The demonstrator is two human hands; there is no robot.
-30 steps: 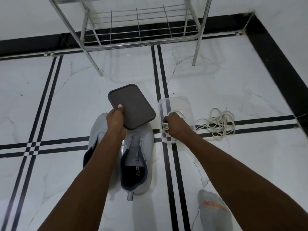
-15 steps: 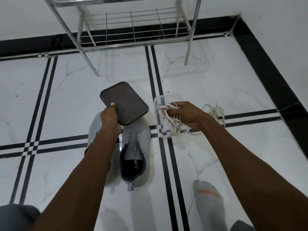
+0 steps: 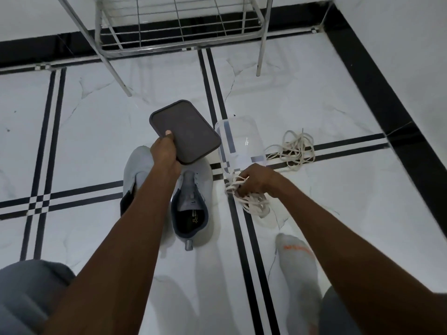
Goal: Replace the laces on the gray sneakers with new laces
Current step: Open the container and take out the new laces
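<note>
Gray sneakers [image 3: 191,204] are sitting side by side on the white marble floor [image 3: 96,141], toes pointing toward a metal rack [image 3: 179,27]; no laces are showing in the nearer shoe. Left hand [image 3: 165,153] is gripping a dark rectangular lid [image 3: 185,131] by its near corner, thumb on top, holding it above the shoes. Right hand [image 3: 256,181] is clutching a bundle of cream laces [image 3: 251,201], fingers curled round it, just in front of a clear plastic container [image 3: 238,143]. Another loose pile of laces [image 3: 294,151] is lying on the floor just right of the container. A socked foot [image 3: 297,267] is resting nearby.
</note>
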